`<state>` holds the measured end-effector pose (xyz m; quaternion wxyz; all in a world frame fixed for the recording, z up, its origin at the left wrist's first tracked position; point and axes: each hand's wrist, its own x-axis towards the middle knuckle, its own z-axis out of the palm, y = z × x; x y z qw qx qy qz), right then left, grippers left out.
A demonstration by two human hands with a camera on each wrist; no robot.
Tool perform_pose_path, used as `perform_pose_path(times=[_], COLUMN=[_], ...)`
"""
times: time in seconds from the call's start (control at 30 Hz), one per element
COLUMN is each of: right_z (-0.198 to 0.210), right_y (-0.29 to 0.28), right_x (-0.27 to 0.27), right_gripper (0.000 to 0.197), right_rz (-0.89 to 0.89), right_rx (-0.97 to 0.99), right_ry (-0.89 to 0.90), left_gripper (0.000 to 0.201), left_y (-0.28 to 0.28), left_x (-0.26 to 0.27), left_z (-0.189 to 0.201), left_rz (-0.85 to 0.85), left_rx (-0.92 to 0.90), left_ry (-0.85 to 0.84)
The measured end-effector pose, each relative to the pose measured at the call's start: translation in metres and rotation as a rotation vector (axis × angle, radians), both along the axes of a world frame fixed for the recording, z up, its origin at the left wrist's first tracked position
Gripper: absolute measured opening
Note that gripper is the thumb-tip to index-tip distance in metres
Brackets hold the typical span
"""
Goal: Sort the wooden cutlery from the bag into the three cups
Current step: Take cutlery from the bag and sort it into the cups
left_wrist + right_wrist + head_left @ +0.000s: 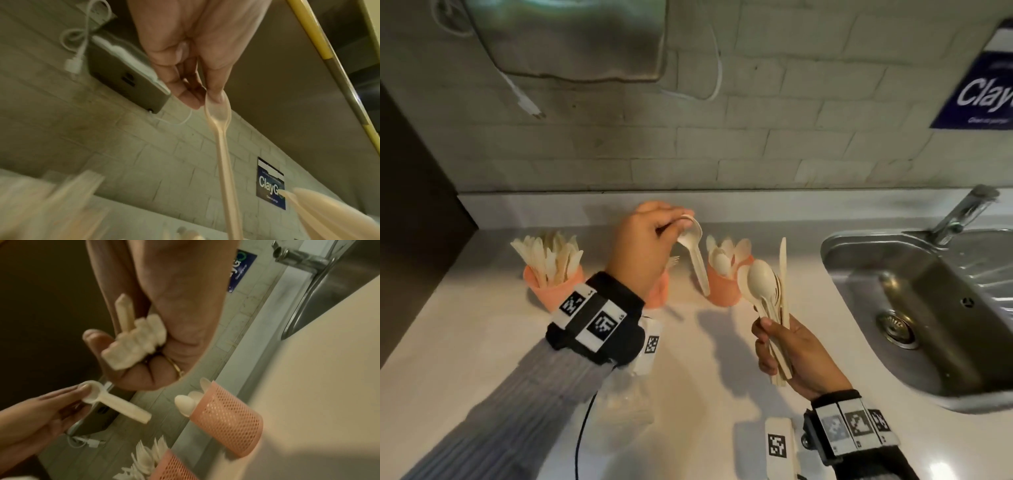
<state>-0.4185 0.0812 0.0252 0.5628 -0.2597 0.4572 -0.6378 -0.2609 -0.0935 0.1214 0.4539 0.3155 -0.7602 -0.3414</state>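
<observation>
Currently the left hand (643,240) pinches one spoon (693,253) by its bowl, handle hanging down beside the spoon cup (724,284), presumably for handle-first insertion. The right hand (791,353) grips the unsorted bundle (774,298) upright, above the counter (482,342).

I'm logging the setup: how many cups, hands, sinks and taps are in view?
Cups: 3
Hands: 2
Sink: 1
Tap: 1
Total: 7
</observation>
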Motion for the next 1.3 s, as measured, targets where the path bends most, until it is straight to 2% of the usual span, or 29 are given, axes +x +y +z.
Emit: perform_pose_path(times=[0.13, 0.27, 0.37, 0.43, 0.5, 0.6, 0.67, 0.7, 0.77, 0.83, 0.93, 1.1, 1.2, 1.3], right_z=[0.002, 0.001, 0.001, 0.002, 0.004, 0.004, 0.003, 0.001, -0.002, -0.005, -0.009, -0.006, -0.003, 0.001], right_y=[0.012, 0.018, 0.018, 0.016, 0.012, 0.003, -0.004, -0.007, -0.013, -0.018, -0.023, -0.027, -0.027, -0.025], right_x=[-0.015, -0.023, -0.026, -0.025, -0.024, -0.019, -0.015, -0.012, -0.006, 0.002, 0.011, 0.020, 0.025, 0.026], right_gripper=[0.014, 0.011, 0.011, 0.008, 0.010, 0.012, 0.011, 0.011, 0.014, 0.021, 0.027, 0.027, 0.016, 0.027], right_rz=[-0.029, -0.031, -0.037, -0.048, -0.072, -0.109, -0.115, -0.110, -0.100, -0.075, -0.059, -0.044, 0.008, 0.004], right_rx=[0.018, 0.039, 0.049, 0.040, 0.033, 0.054, 0.096, 0.117, 0.126, 0.103, 0.079, 0.075, 0.073, 0.037], right_ry=[0.040, 0.052, 0.083, 0.131, 0.199, 0.276, 0.376, 0.445, 0.589, 0.725, 0.844, 0.773, 0.600, 0.393], left_gripper=[0.015, 0.018, 0.037, 0.049, 0.043, 0.035, 0.054, 0.066, 0.071, 0.055, 0.051, 0.041, 0.034, 0.029], left_y=[-0.019, -0.028, -0.028, -0.024, -0.008, 0.031, 0.055, 0.062, 0.067, 0.068, 0.061, 0.054, 0.052, 0.047], left_x=[-0.061, -0.097, -0.102, -0.096, -0.084, -0.063, -0.053, -0.050, -0.048, -0.044, -0.038, -0.024, -0.020, -0.017], left_z=[-0.004, -0.030, -0.048, -0.052, -0.050, -0.051, -0.057, -0.060, -0.065, -0.065, -0.067, -0.064, -0.061, -0.059], left_rz=[0.018, -0.021, -0.059, -0.026, 0.014, -0.125, -0.256, -0.274, -0.255, -0.200, -0.128, -0.144, -0.219, -0.280], left_rx=[-0.077, 0.026, 0.109, 0.054, 0.056, 0.367, 0.599, 0.653, 0.683, 0.672, 0.672, 0.758, 0.809, 0.834], left_ry=[-0.021, -0.138, -0.322, -0.355, -0.288, -0.171, -0.114, -0.105, -0.097, -0.062, -0.028, 0.046, 0.122, 0.142])
